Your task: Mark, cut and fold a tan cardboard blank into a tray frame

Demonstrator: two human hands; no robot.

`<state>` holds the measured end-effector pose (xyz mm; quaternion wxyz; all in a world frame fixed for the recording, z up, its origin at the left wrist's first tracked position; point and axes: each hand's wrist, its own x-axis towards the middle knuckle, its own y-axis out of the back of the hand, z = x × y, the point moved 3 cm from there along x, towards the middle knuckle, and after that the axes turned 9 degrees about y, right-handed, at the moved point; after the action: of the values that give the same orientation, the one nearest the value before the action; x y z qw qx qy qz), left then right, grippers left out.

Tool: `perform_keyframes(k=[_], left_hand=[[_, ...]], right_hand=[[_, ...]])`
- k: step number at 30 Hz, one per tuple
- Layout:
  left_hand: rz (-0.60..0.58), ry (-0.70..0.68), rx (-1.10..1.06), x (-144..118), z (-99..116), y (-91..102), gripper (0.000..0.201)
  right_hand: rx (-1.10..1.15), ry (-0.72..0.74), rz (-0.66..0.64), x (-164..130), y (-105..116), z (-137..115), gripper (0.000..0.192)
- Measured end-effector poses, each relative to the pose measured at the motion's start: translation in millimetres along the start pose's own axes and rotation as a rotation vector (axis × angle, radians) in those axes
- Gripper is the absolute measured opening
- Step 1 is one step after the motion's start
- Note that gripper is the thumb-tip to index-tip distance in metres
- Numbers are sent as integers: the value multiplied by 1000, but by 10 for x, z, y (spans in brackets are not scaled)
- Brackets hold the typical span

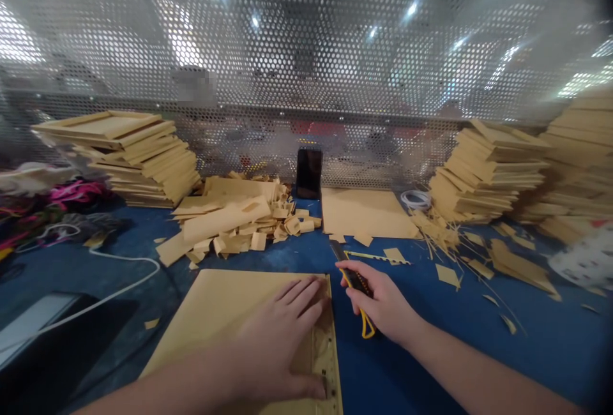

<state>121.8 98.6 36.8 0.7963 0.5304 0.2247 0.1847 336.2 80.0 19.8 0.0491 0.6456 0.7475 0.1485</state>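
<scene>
Left hand [282, 332]: flat, palm down, fingers spread, pinning the ruler [325, 351] on the cardboard sheet [215, 313]
Right hand [378, 303]: wrapped round the utility knife [352, 278], blade end pointing away, right at the sheet's edge
Sheet: lying on the blue surface [431, 351], pretty much front and center
Behind: scrap pile [230, 220], phone [309, 172]

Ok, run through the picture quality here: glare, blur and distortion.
Head view: ceiling lights glare off the perforated metal screen, washing out its upper corners; wide-angle bending curves the cardboard stacks at the edges, and the top right corner goes dark; the left hand, ruler and right hand with the utility knife stay fairly sharp.
</scene>
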Motion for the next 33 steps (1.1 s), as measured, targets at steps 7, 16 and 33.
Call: perform_keyframes(k=[7, 16, 33], left_hand=[[6, 1, 7, 7, -4, -28, 108], [-7, 20, 8, 1, -15, -52, 113], [-23, 20, 8, 6, -11, -48, 111]], right_hand=[[43, -3, 20, 6, 18, 42, 41], [46, 6, 27, -1, 11, 50, 41], [91, -8, 20, -1, 15, 60, 41]])
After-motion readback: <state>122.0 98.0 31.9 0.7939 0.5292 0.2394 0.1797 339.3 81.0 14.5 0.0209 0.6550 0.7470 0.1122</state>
